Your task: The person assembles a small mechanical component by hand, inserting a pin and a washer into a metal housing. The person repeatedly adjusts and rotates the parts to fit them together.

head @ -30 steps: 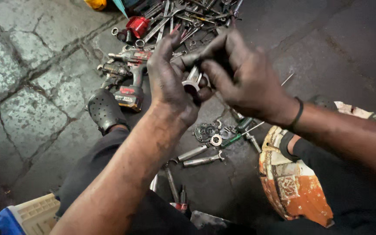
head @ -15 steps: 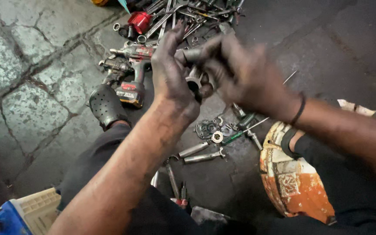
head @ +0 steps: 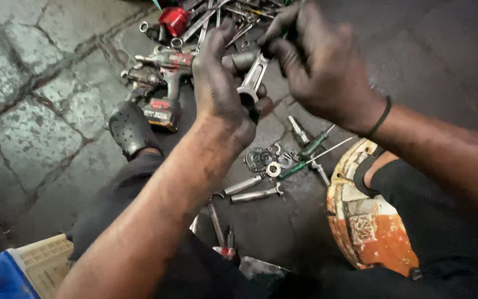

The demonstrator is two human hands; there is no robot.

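Metal bracket (head: 253, 77) steeply tilted, top upper-right.

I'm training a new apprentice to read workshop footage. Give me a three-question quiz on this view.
1. True or false: both hands touch the bright metal part.
2. What lies on the ground beside the left hand? A) cordless power tool B) paint can C) tyre
3. What colour are the handles of the screwdrivers below the right hand?

Key: 1 true; 2 A; 3 green.
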